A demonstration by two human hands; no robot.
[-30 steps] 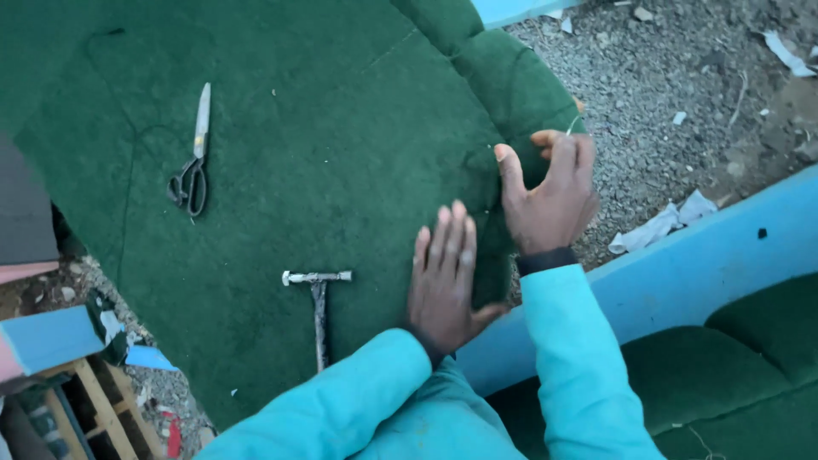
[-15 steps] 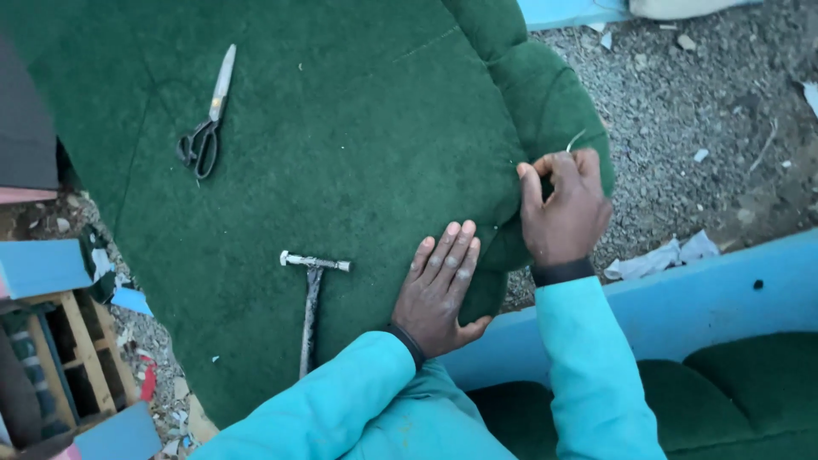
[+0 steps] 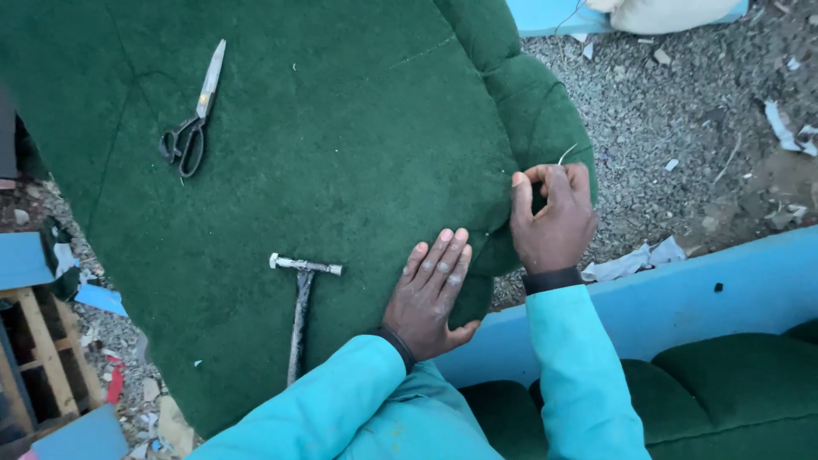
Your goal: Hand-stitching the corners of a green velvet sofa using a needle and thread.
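A large green upholstered panel point(image 3: 324, 153) fills the head view. My left hand point(image 3: 430, 294) lies flat on it near its lower right edge, fingers together and pointing up. My right hand point(image 3: 554, 217) is closed on the padded green edge point(image 3: 545, 111) of the panel, with a thin pale thread point(image 3: 566, 153) sticking up just above the fingers. A hammer point(image 3: 300, 298) with a metal head lies on the fabric to the left of my left hand. Black-handled scissors point(image 3: 192, 115) rest on the fabric at the upper left.
Gravel ground point(image 3: 682, 111) with paper scraps lies to the right. A blue frame edge point(image 3: 682, 298) runs below my right arm, with green cushions point(image 3: 724, 383) behind it. A wooden crate point(image 3: 34, 358) and blue boards stand at the lower left.
My right hand has gone from open fingers to a closed grip on the padded edge. My left hand stays flat on the fabric. The view has shifted slightly.
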